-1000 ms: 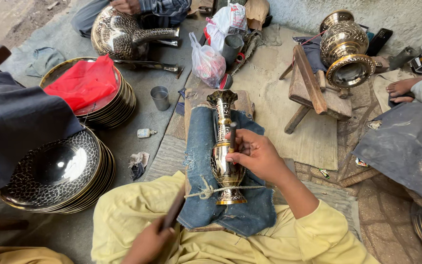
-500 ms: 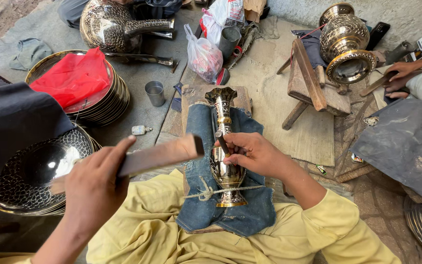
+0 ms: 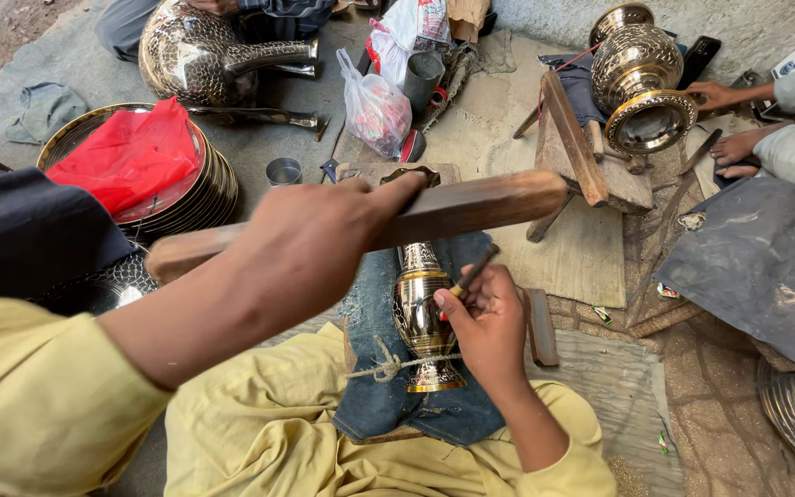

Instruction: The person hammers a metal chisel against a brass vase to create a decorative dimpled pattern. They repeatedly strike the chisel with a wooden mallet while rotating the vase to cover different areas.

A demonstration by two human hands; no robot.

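Note:
My left hand (image 3: 310,241) grips a long wooden bat (image 3: 471,207), raised level above a brass vase (image 3: 419,313). The vase lies on a folded piece of blue denim (image 3: 374,405) across my lap, tied down by a knotted cord (image 3: 384,368). My right hand (image 3: 488,324) rests against the vase's right side and holds a thin dark chisel (image 3: 477,270) with its tip on the vase's body. The bat hides the upper part of the vase.
A stack of metal plates (image 3: 218,189) with a red bag (image 3: 131,156) lies at the left. A large metal jug (image 3: 200,55), a plastic bag (image 3: 374,106), a small cup (image 3: 283,171), a wooden stand (image 3: 586,156) and a brass urn (image 3: 641,83) lie ahead. Another person's hands (image 3: 729,120) are at the right.
My left hand has swung the wooden bat up and to the right, from low by my lap to above the vase. My right hand has set the chisel against the vase.

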